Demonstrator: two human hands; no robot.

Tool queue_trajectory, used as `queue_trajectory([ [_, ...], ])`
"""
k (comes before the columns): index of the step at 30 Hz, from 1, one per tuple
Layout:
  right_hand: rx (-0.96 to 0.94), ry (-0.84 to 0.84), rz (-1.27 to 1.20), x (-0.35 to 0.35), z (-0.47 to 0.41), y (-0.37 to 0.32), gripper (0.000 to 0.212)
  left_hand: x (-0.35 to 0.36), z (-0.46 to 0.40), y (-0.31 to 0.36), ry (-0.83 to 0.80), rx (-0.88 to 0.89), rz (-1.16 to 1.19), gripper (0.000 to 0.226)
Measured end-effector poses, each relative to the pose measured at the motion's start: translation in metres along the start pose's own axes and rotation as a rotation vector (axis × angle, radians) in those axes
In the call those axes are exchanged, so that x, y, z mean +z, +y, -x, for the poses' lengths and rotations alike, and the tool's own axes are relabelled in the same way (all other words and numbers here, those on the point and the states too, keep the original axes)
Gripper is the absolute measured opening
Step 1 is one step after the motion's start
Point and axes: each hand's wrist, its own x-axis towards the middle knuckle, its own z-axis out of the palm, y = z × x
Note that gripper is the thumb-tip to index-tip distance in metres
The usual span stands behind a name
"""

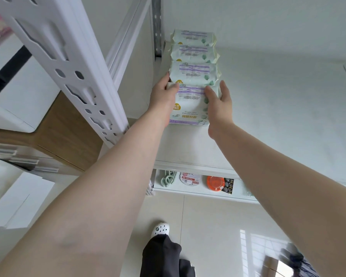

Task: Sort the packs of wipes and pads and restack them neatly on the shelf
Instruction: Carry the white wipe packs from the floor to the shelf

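We see four pad packs in row on white shelf; nearest pack gripped at both ends: left hand thumb over top, right hand curled round right edge, fingers seemingly behind; third pack touches nearest

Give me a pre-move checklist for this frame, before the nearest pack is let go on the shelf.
1. Both hands on the nearest pack: ok. The left hand holds its left side, the right hand its right side.
2. Pack lined up with the row of three packs behind it: ok, same facing, far end meeting the third.
3. Pack lying flat on the shelf: cannot tell, its base is hidden.
4. Row against the left upright: ok.
5. Free shelf surface to the right for more packs: ok.
6. Other packs left to sort: cannot tell, none in view.
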Motion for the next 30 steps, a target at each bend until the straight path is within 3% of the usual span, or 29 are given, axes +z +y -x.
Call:
queue_trajectory([
  [2,-0.002,-0.016,0.017,-0.002,0.000,-0.002,0.055,0.002,0.004,-0.001,-0.016,0.010,-0.038,0.048],
  [8,-0.030,-0.074,0.014,-0.006,-0.003,-0.002,0.033,0.005,0.009,-0.003,0.018,0.073,-0.081,0.036],
  [19,-0.049,-0.082,0.109,-0.010,-0.007,-0.002,0.040,0.006,0.013,0.002,0.059,0.051,-0.076,0.029],
  [24,-0.047,-0.055,0.130,-0.010,-0.004,-0.003,0.054,0.003,0.012,0.003,0.054,0.035,-0.048,0.035],
  [30,-0.042,-0.045,0.257,-0.020,0.011,-0.020,0.063,0.004,0.033,0.022,0.106,0.002,-0.186,0.063],
])
